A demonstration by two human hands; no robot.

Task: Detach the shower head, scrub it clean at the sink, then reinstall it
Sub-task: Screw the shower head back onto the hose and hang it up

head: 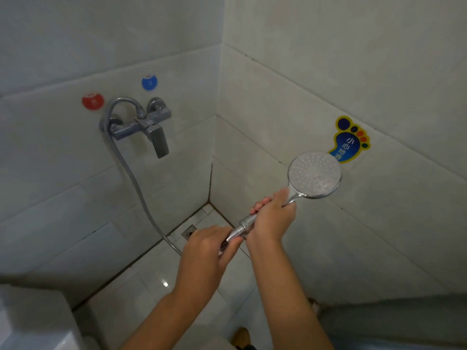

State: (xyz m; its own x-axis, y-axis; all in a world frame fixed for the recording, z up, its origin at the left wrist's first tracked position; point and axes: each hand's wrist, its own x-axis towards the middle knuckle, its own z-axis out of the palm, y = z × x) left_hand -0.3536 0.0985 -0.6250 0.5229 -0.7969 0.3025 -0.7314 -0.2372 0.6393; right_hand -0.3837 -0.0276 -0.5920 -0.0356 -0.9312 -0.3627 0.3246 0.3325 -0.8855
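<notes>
Head view: tiled wall (75, 198) carries the mixer tap (145, 123), its hose (136, 183) hanging floorward; right hand (274, 217) wraps the shower head (314, 174) handle, left hand (209, 248) pinches the hose nut (236, 232) below it

Both bare forearms are extended forward and upward from the lower edge of the view, roughly parallel. The right hand (274, 215) is held higher and further forward, its fingers (261, 202) curled closed in a full grip, the back of the hand turned toward the camera. The left hand (208, 245) is positioned just below and beside it, thumb and fingertips pinched together, the wrist kept straight.
</notes>
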